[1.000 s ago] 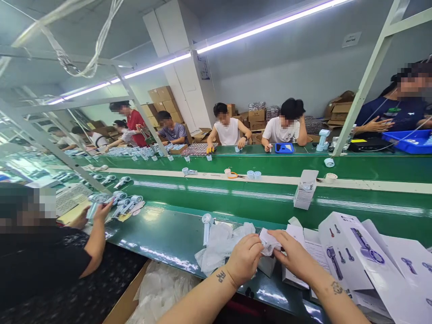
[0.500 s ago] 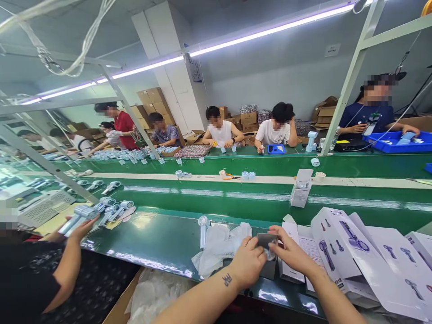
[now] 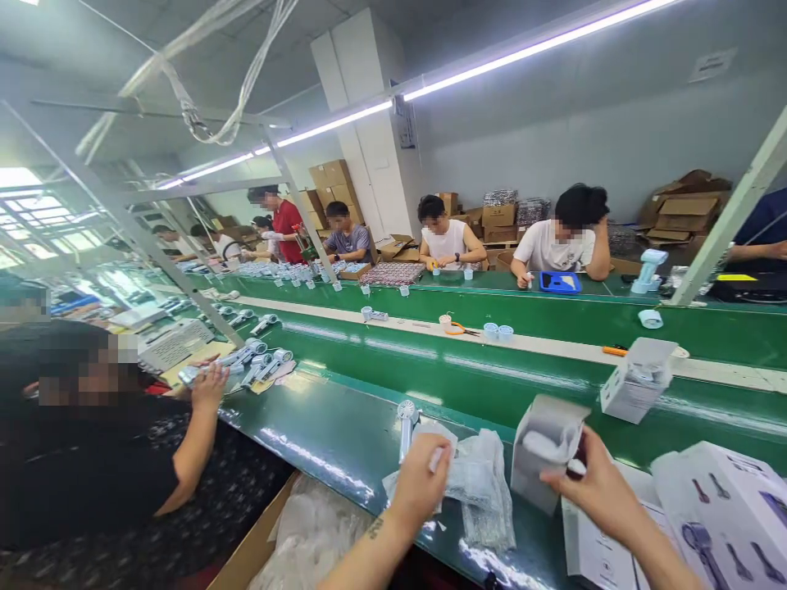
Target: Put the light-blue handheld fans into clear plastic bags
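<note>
Head view: your right hand [image 3: 599, 492] grips a small white carton [image 3: 544, 451] by its near right side, fingers closed around its edge, holding it tilted with the open top facing up and toward you; something white shows inside the opening. The carton sits just above the green tabletop [image 3: 332, 434], right of the pile of clear plastic bags [image 3: 483, 483].

Your left hand [image 3: 421, 483] rests over the left end of that pile, fingers curled narrow around a small white piece [image 3: 435, 459]; you cannot tell from here exactly what it is. Just beyond your left hand a pale handheld fan [image 3: 406, 422] stands upright on the tabletop, touching the edge of the bags.

To your right lie flat printed boxes [image 3: 725, 508] showing fan pictures, with more white packaging beneath your right wrist. Farther out on the green conveyor belt [image 3: 492, 369] stands another open white box [image 3: 636, 381], well apart from the one you hold.

On your left a co-worker's hand [image 3: 209, 385] rests beside a cluster of fans [image 3: 258, 360] laid on the tabletop. Across the belt, several people sit at the far bench, one beside a blue tray [image 3: 559, 281]. Below the tabletop edge near you, a cardboard bin [image 3: 258, 545] holds more clear plastic.
</note>
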`<state>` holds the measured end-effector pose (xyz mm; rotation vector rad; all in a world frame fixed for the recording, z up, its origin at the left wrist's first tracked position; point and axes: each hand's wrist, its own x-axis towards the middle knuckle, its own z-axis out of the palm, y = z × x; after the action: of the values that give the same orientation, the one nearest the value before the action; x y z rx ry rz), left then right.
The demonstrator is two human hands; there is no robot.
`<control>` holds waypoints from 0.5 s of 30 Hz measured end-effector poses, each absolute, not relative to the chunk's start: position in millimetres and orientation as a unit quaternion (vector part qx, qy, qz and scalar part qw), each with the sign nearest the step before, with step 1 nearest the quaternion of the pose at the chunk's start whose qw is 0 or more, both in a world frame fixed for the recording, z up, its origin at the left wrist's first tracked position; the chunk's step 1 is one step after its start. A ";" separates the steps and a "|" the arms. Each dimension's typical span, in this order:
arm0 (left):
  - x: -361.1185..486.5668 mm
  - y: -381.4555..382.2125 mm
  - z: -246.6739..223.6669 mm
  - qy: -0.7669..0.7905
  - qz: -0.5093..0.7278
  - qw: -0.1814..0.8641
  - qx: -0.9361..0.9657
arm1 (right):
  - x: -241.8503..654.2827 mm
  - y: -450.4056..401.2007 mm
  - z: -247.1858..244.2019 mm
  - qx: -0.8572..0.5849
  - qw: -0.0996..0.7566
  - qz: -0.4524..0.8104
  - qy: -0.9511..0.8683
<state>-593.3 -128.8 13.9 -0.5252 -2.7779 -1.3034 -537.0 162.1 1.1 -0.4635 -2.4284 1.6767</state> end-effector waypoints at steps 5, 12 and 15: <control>-650.9 -199.1 -30.3 -0.903 -0.395 -0.048 0.159 | -661.9 168.3 9.2 -0.156 0.132 0.575 -0.792; -673.2 -191.6 -86.2 -0.867 -0.432 -0.122 0.217 | -758.9 142.5 -34.9 -0.211 0.101 0.568 -0.789; -679.6 -194.9 -93.0 -0.829 -0.485 -0.163 0.227 | -744.7 139.4 -45.0 -0.250 0.089 0.558 -0.786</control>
<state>-679.6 -194.9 -93.0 0.7981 -2.9134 -1.7052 -744.7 139.4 -45.0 -0.7450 -2.3383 1.6593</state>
